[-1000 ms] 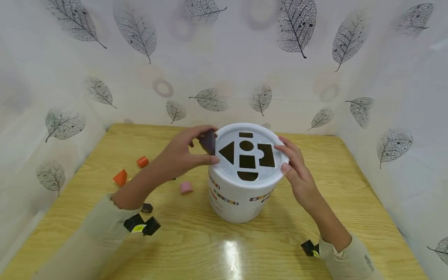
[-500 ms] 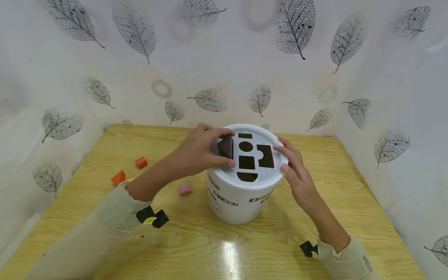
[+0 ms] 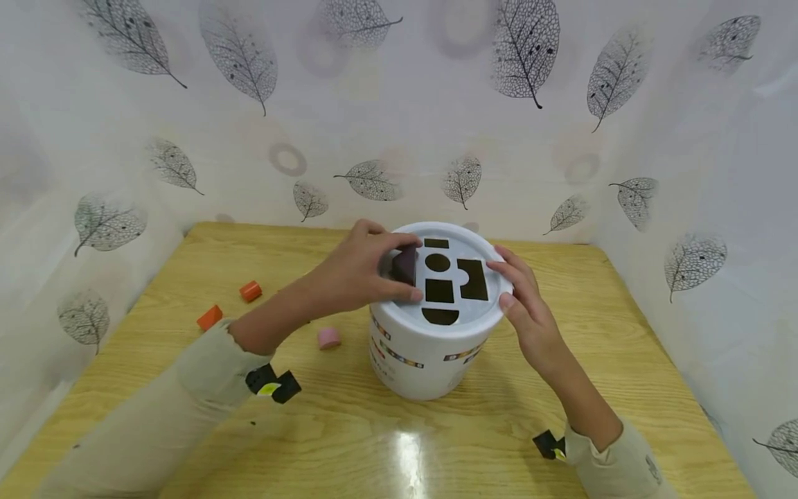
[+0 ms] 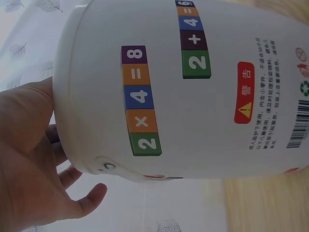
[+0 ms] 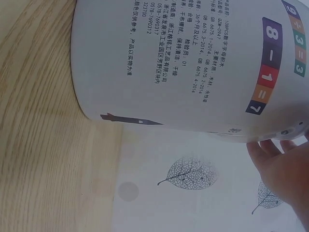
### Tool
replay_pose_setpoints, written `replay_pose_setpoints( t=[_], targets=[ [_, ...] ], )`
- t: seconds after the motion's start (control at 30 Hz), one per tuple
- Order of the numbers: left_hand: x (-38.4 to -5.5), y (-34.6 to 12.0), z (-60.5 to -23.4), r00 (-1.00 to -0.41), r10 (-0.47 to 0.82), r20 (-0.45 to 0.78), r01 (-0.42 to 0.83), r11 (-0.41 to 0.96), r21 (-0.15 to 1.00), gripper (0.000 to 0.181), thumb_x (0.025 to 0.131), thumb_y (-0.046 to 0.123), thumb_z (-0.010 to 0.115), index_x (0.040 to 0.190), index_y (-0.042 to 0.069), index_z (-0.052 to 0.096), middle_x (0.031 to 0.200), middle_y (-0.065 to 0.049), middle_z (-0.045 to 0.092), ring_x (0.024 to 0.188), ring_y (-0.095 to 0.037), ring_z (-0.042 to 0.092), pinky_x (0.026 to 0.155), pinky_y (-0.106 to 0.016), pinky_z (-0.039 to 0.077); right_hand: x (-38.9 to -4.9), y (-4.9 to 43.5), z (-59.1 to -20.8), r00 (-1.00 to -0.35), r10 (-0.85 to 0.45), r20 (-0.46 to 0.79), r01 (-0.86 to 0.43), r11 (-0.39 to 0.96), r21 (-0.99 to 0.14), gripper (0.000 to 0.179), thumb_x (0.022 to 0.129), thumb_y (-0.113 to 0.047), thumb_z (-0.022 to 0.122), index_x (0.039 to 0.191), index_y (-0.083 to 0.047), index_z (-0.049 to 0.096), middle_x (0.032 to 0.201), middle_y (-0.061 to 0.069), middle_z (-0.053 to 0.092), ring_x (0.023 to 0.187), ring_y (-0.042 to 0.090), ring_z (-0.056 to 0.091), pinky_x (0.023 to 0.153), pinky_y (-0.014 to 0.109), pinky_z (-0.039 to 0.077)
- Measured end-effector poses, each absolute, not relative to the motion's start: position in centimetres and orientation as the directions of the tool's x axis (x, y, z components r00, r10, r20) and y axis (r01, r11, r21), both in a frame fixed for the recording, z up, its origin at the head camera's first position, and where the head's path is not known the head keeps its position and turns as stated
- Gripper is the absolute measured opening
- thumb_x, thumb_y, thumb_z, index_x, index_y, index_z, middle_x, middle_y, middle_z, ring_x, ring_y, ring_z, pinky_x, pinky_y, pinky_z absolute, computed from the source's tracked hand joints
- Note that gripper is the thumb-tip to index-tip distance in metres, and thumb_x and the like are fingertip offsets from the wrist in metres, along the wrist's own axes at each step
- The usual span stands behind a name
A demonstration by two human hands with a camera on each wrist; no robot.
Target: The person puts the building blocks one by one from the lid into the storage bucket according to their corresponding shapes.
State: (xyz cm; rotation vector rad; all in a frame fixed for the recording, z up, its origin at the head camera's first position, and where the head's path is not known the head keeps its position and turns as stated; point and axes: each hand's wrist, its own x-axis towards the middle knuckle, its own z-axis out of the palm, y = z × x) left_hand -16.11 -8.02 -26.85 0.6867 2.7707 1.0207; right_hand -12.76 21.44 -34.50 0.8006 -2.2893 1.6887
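My left hand pinches a dark purple triangular block between thumb and fingers, right at the lid's left side, covering its triangular hole. The white lid tops a white bucket and has several other cut-outs: two rectangles, a circle, a notched square and a half-round. Thumb and fingers of my right hand hold the lid's right rim. In the left wrist view the left hand reaches past the rim, and the block is hidden there. The right wrist view shows the right hand at the bucket's edge.
A pink block lies on the wooden table left of the bucket. Farther left are an orange cylinder and an orange triangular block. A leaf-patterned sheet surrounds the table's back and sides.
My left hand has carried the dark block rightward from beside the rim onto the triangular hole, where it now sits slightly lower. The right hand has stayed on the rim.
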Motion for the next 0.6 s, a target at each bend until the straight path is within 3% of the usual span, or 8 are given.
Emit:
replay_pose_setpoints(
  t=[0.4,0.6],
  targets=[
    [-16.3,-7.9,-26.5,-0.876,0.482,0.012,0.358,0.635,0.684,0.07,0.078,0.046,0.086,0.139,0.027,0.057,0.139,-0.01,0.032,0.129,-0.023,0.028,0.103,-0.052,0.045,-12.6,21.3,-34.3,-0.837,-0.306,0.453,-0.522,0.204,-0.828,0.041,0.105,-0.008,0.037,0.145,0.002,0.044,0.165,0.003,0.022,0.151,0.02,0.022,0.113,0.015,0.032],
    [-16.4,-7.6,-25.7,-0.859,0.511,0.016,0.414,0.678,0.608,0.07,0.079,0.045,0.086,0.138,0.019,0.058,0.141,-0.01,0.044,0.132,-0.025,0.027,0.106,-0.05,0.044,-12.6,21.3,-34.3,-0.842,-0.309,0.443,-0.513,0.205,-0.833,0.042,0.106,-0.008,0.037,0.146,0.003,0.043,0.166,0.003,0.021,0.15,0.02,0.022,0.112,0.015,0.033]
  ],
)
